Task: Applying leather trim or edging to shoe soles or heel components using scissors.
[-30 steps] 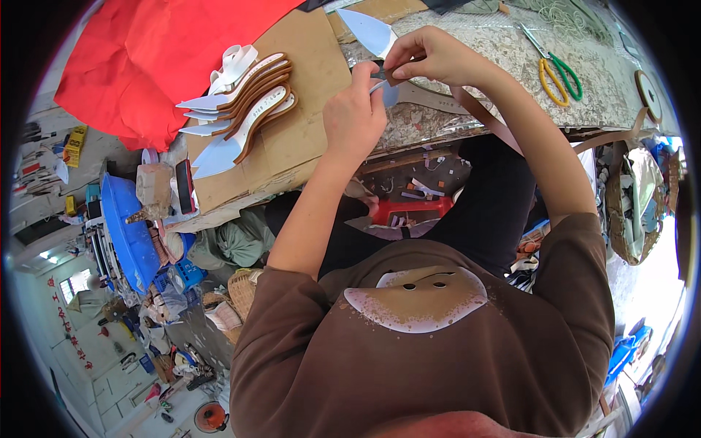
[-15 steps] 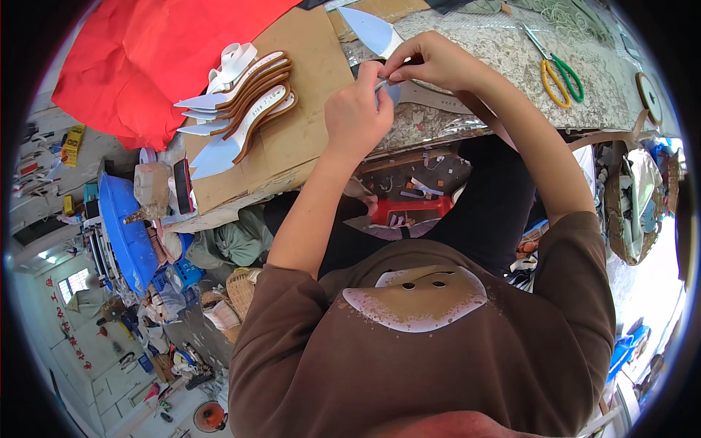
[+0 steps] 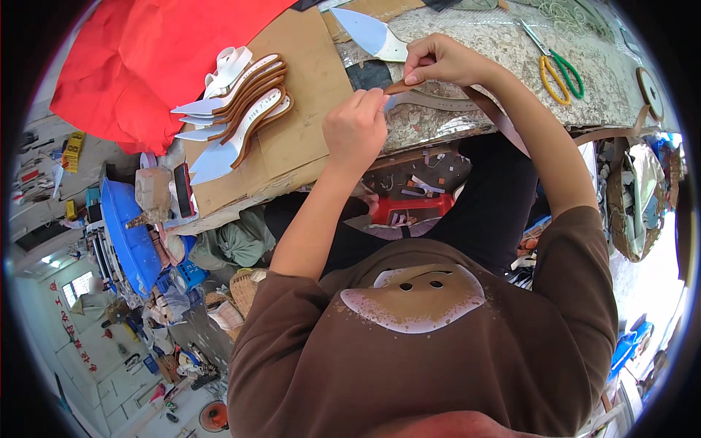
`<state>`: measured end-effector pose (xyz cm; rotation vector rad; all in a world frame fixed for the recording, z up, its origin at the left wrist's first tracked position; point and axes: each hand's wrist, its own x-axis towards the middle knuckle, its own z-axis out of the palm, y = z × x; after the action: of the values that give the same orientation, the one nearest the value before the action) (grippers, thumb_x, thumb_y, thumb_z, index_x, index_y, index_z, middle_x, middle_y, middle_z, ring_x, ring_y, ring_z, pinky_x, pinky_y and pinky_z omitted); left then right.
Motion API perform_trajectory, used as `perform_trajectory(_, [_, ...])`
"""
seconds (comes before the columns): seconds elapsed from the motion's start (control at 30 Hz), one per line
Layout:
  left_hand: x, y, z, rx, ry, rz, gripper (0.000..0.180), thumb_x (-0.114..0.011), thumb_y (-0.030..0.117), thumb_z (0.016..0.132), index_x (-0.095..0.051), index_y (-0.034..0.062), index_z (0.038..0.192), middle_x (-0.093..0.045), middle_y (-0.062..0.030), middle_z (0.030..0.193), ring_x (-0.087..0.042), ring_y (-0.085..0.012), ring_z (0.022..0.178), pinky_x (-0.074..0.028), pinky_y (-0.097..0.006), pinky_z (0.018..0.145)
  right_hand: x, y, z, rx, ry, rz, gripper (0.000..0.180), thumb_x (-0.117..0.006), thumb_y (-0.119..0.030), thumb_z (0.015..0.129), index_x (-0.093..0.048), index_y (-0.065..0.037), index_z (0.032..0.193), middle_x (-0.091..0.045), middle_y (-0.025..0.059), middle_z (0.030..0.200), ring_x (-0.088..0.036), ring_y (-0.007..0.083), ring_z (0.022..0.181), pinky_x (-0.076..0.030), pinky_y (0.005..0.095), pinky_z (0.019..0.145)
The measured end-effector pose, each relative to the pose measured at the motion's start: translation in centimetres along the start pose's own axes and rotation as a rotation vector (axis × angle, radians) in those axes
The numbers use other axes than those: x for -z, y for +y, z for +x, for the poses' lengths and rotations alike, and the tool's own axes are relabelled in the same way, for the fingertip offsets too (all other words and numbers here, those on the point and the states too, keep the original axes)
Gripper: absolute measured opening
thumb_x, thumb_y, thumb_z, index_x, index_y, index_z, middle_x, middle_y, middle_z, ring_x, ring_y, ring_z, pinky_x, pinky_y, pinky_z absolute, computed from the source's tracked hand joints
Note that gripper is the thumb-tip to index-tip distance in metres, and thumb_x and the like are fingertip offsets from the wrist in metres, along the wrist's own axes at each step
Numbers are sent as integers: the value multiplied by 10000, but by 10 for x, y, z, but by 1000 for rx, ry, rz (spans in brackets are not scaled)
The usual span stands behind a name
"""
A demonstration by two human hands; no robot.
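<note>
My left hand [image 3: 355, 130] and my right hand [image 3: 440, 61] both pinch a small brown strip [image 3: 400, 87] between their fingertips, just above the speckled worktable [image 3: 504, 44]. A light blue pointed shoe insole [image 3: 369, 31] lies on the table right behind my right hand. Under the strip a grey curved band [image 3: 438, 103] rests on the table edge. To the left, a stack of brown-edged and white pointed insoles [image 3: 244, 102] lies on a sheet of cardboard [image 3: 307, 66].
Red cloth [image 3: 146, 58] covers the far left of the table. Scissors with green and yellow handles [image 3: 556, 66] lie at the right. A blue tub [image 3: 131, 241] and clutter sit on the floor at left. A bag [image 3: 634, 197] hangs at right.
Both hands have shifted slightly toward me along the table edge, still working the small strip between their fingertips. The insole behind them shows more.
</note>
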<state>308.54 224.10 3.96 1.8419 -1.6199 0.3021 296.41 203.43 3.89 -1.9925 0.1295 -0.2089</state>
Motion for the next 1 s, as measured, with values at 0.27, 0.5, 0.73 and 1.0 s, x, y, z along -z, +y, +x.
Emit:
perform_trajectory(0.27, [10, 1, 18, 78, -138, -18, 85, -637, 144, 852, -673, 67, 853, -633, -105, 742, -625, -316, 651, -481, -407, 586, -9, -9, -9, -138, 43, -113, 180, -757, -169, 812, -701, 0, 836, -560, 5, 597, -484, 103, 564, -380, 277, 537])
perform_trajectory(0.5, [8, -5, 60, 96, -463, -48, 158, -615, 156, 805, -721, 50, 855, -679, -156, 766, -660, -341, 739, -514, -424, 686, -33, -52, -4, -234, 171, -567, 131, -710, -145, 783, -670, -21, 796, -646, 126, 716, -630, 261, 668, -489, 378, 606])
perform_trajectory(0.73, [2, -13, 72, 16, -608, -200, 224, -620, 123, 773, -743, 66, 952, -690, -176, 826, -666, -342, 774, -528, -414, 740, -52, -47, -26, -205, 348, -875, 87, -665, -114, 772, -691, -55, 830, -680, 128, 810, -675, 321, 786, -532, 425, 653])
perform_trajectory(1.0, [-9, -13, 92, -61, -823, -280, 217, -624, 71, 787, -747, 84, 965, -704, -164, 876, -674, -334, 810, -529, -385, 771, -54, -49, -27, -279, 305, -922, 111, -650, -125, 801, -683, -59, 884, -679, 133, 817, -669, 328, 789, -531, 437, 660])
